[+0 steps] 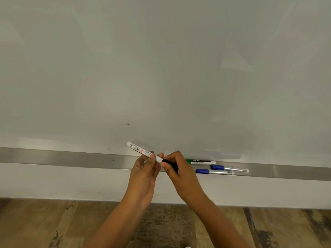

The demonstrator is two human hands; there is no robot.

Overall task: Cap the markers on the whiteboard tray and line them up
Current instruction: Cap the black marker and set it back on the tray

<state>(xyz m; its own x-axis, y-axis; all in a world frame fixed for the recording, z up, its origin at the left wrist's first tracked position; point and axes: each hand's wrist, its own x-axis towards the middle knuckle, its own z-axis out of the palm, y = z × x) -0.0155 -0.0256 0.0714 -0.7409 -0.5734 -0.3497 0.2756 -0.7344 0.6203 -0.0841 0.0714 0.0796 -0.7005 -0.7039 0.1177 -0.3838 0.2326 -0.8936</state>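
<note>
Your left hand (143, 173) is pinching the white barrel of a marker (143, 151) between thumb and fingertips, just above the metal whiteboard tray (71, 157). The marker's long axis is running diagonally, its flat tail pointing up and to the left toward the whiteboard (161, 68), its tip end pointing down and right. Small print and a red round symbol are showing on the barrel, too fine to read. Your right hand (176, 168) is curling closed around a black cap (170, 163), which is meeting the marker's tip end; whether it is fully seated is hidden by your fingers.

To the right, three capped markers are lying lengthwise on the tray: a green marker (200, 161) farthest back, its label illegible, then a blue marker (230, 168) and a second blue marker (215, 171) nearest you, caps pointing left.
</note>
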